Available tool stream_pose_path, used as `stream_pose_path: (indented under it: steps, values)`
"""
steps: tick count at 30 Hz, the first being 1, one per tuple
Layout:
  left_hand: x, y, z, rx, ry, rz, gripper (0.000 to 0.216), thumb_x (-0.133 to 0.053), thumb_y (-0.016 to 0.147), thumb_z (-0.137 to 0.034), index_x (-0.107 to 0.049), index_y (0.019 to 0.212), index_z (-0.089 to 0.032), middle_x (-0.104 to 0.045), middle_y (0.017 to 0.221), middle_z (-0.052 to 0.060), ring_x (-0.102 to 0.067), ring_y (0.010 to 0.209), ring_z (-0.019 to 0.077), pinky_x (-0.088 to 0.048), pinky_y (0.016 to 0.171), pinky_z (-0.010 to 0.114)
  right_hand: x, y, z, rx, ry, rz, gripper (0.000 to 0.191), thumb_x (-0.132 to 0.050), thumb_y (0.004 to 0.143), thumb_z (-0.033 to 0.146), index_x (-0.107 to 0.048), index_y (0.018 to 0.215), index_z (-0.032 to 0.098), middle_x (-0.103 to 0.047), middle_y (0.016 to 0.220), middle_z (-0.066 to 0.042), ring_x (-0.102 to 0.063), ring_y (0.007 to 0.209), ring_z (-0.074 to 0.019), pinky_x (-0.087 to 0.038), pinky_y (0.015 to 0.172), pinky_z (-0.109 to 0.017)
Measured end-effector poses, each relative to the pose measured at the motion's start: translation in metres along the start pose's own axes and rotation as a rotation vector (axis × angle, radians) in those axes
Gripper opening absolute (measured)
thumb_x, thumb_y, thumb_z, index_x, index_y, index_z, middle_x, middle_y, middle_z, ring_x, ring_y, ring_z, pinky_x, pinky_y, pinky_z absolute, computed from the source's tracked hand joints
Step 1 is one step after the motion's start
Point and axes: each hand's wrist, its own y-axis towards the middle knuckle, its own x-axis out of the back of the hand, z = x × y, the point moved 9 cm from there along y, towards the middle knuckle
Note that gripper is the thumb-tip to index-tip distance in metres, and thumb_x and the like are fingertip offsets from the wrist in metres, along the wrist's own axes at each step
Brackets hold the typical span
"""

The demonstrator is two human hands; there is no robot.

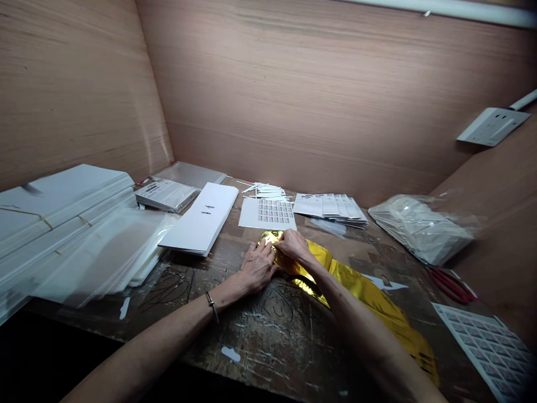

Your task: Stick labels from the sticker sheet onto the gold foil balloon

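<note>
A long strip of shiny gold foil lies across the worn table, running from the middle toward the near right. My left hand presses its fingers together on the far end of the foil. My right hand curls over that same folded end, fingers closed on it. Both hands touch each other at the foil's tip. A thin bracelet sits on my left wrist.
A sticker sheet and white strips lie just beyond the hands. White card stacks, clear plastic sleeves, printed sheets, a plastic bag, red scissors and another sticker sheet surround them. Wooden walls enclose the table.
</note>
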Motion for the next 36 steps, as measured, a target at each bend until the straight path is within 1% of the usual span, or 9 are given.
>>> stream_pose_path:
  steps: [3, 7, 11, 13, 16, 20, 23, 29, 36]
  values:
    - [0.002, 0.000, -0.002, 0.000, -0.018, 0.003, 0.033, -0.035, 0.078, -0.038, -0.052, 0.094, -0.013, -0.046, 0.111, 0.013, -0.033, 0.109, 0.0257, -0.025, 0.084, 0.041, 0.001, 0.011, -0.017, -0.070, 0.069, -0.018, 0.053, -0.066, 0.042, 0.045, -0.056, 0.082, 0.011, -0.060, 0.080, -0.013, -0.054, 0.073, -0.0222, -0.035, 0.054, -0.026]
    - [0.006, 0.005, 0.007, 0.046, -0.151, -0.010, 0.029, -0.036, 0.078, -0.037, -0.055, 0.088, -0.016, -0.053, 0.100, 0.009, -0.042, 0.099, 0.0215, -0.030, 0.080, 0.036, -0.012, 0.027, -0.031, -0.107, 0.156, 0.076, 0.043, -0.069, 0.036, 0.044, -0.058, 0.063, 0.013, -0.060, 0.065, -0.008, -0.054, 0.063, -0.0192, -0.034, 0.049, -0.024]
    - [0.016, 0.016, 0.056, 0.407, -0.244, -0.134, 0.026, -0.042, 0.074, -0.032, -0.056, 0.085, -0.013, -0.058, 0.084, 0.010, -0.051, 0.082, 0.0194, -0.036, 0.069, 0.028, -0.012, 0.024, -0.030, -0.074, 0.292, 0.082, 0.030, -0.069, 0.041, 0.038, -0.059, 0.056, 0.014, -0.057, 0.053, -0.003, -0.052, 0.056, -0.0149, -0.034, 0.048, -0.022]
    - [0.010, 0.023, 0.078, 0.565, -0.296, -0.096, 0.026, -0.051, 0.066, -0.035, -0.058, 0.076, -0.012, -0.059, 0.076, 0.012, -0.053, 0.075, 0.0217, -0.037, 0.061, 0.027, -0.010, 0.018, -0.029, -0.045, 0.422, 0.066, 0.023, -0.067, 0.047, 0.033, -0.060, 0.058, 0.014, -0.056, 0.050, -0.002, -0.051, 0.052, -0.0127, -0.034, 0.047, -0.021]
    - [-0.006, 0.034, 0.095, 0.687, -0.433, 0.011, 0.021, -0.063, 0.049, -0.034, -0.057, 0.057, -0.015, -0.058, 0.060, 0.009, -0.055, 0.066, 0.0222, -0.036, 0.053, 0.025, -0.006, 0.011, -0.033, -0.009, 0.536, 0.022, 0.016, -0.063, 0.054, 0.028, -0.061, 0.060, 0.013, -0.055, 0.050, -0.001, -0.050, 0.051, -0.0116, -0.034, 0.047, -0.021]
    - [-0.010, 0.045, 0.097, 0.680, -0.447, 0.032, 0.014, -0.062, 0.048, -0.025, -0.053, 0.047, -0.015, -0.056, 0.053, 0.009, -0.057, 0.061, 0.0227, -0.036, 0.050, 0.024, -0.006, 0.005, -0.037, 0.037, 0.563, 0.005, 0.015, -0.059, 0.056, 0.026, -0.061, 0.061, 0.013, -0.057, 0.053, -0.001, -0.050, 0.052, -0.0116, -0.034, 0.048, -0.021]
    - [-0.007, 0.050, 0.092, 0.639, -0.363, 0.063, 0.008, -0.055, 0.053, -0.021, -0.056, 0.050, -0.013, -0.058, 0.058, 0.013, -0.057, 0.064, 0.0253, -0.037, 0.051, 0.026, -0.006, 0.001, -0.034, 0.086, 0.541, 0.006, 0.016, -0.056, 0.058, 0.026, -0.061, 0.064, 0.012, -0.058, 0.056, -0.002, -0.050, 0.055, -0.0117, -0.034, 0.049, -0.020]
    - [0.004, 0.057, 0.082, 0.545, -0.268, 0.105, 0.015, -0.046, 0.056, -0.014, -0.060, 0.061, -0.010, -0.060, 0.071, 0.020, -0.057, 0.073, 0.0284, -0.040, 0.056, 0.030, -0.002, -0.007, -0.027, 0.118, 0.439, -0.014, 0.018, -0.051, 0.062, 0.026, -0.061, 0.070, 0.013, -0.060, 0.063, -0.002, -0.052, 0.060, -0.0123, -0.034, 0.052, -0.020]
    - [0.020, 0.064, 0.070, 0.503, -0.254, 0.112, 0.019, -0.046, 0.054, -0.012, -0.060, 0.066, -0.010, -0.062, 0.071, 0.014, -0.057, 0.070, 0.0223, -0.041, 0.058, 0.026, 0.014, -0.026, -0.006, 0.230, 0.155, -0.123, 0.032, -0.044, 0.070, 0.044, -0.060, 0.077, 0.017, -0.058, 0.080, -0.005, -0.052, 0.074, -0.0144, -0.035, 0.062, -0.022]
